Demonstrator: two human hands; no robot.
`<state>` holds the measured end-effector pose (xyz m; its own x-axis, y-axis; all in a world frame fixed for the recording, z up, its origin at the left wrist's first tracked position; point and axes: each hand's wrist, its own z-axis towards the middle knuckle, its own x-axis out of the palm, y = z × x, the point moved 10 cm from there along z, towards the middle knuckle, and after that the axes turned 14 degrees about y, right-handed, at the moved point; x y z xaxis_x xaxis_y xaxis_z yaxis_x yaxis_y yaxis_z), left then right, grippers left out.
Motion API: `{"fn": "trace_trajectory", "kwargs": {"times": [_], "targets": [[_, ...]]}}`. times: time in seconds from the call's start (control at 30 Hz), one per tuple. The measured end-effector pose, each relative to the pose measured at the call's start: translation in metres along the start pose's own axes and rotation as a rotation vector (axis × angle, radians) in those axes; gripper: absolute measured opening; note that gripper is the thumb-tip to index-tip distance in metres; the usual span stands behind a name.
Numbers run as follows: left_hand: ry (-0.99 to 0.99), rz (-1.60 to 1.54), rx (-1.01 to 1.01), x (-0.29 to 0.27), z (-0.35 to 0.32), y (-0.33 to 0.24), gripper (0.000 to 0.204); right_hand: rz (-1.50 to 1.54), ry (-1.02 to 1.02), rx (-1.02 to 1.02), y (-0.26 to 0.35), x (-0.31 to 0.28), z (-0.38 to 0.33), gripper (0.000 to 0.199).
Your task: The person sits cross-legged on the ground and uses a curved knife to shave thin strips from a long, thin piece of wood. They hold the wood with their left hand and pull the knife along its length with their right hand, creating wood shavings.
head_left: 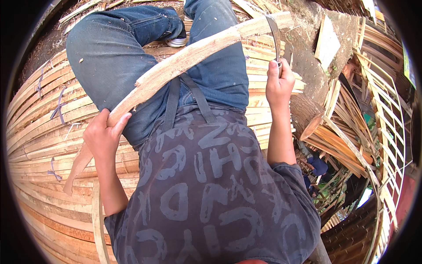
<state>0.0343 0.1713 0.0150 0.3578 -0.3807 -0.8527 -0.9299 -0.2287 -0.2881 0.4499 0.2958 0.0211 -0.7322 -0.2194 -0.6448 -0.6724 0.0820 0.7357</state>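
Note:
A long, rough strip of pale wood [189, 58] lies slantwise across my lap, from the lower left up to the far right. My left hand [104, 134] is closed around it near its lower end, thumb on top, and the end sticks out below the hand. In my right hand [280, 86] is a curved knife [276, 38], held upright by its handle, which the fingers mostly hide. Its thin, hooked blade crosses the strip close to the far end and appears to touch the wood.
Bundles of sawn slats [52, 145], tied with purple strips, spread under and left of my legs [101, 53]. To the right are a cut log [312, 127], stacked thin sticks [338, 149] and a pale lattice frame [389, 119]. A white offcut [329, 44] leans at the far right.

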Motion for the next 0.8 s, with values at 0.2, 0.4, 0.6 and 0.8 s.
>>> {"fn": "trace_trajectory", "kwargs": {"times": [0.2,0.4,0.6,0.8], "targets": [[-0.021,-0.195,-0.125,0.022,-0.024,0.082,0.054,0.415,0.039,0.064,0.023,0.041,0.035,0.018],[0.063,-0.256,-0.041,0.028,-0.024,0.108,0.050,0.824,0.145,0.152,0.026,0.074,0.053,0.050],[0.601,-0.484,-0.233,0.055,-0.025,0.131,0.045,1.112,0.235,0.182,0.025,0.090,0.071,0.053],[0.928,-0.535,-0.346,0.072,-0.043,0.155,0.033,1.544,0.477,0.174,0.016,0.121,0.075,0.030]]}}
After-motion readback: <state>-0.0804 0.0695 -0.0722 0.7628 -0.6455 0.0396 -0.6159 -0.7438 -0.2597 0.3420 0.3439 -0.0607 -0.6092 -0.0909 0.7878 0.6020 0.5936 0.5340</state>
